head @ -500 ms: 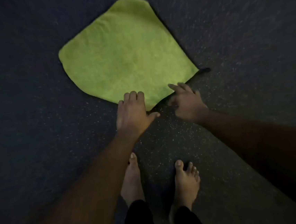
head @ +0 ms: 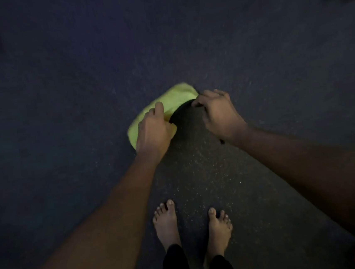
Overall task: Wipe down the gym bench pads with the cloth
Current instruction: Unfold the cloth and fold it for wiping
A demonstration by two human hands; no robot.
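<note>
Yellow-green cloth [head: 175, 97], bunched on the dark floor [head: 62, 123] at 12 o'clock from the bare feet [head: 165, 222]; the left hand [head: 153, 132] grips its 7 o'clock edge, and the right hand [head: 217, 111] pinches its 3 o'clock corner.

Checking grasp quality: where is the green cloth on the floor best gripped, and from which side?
By its near edge, at two spaced points, from above on the person's side: the cloth is limp on the floor, so only an edge offers a pinch. Left hand and right hand grip there.
</note>
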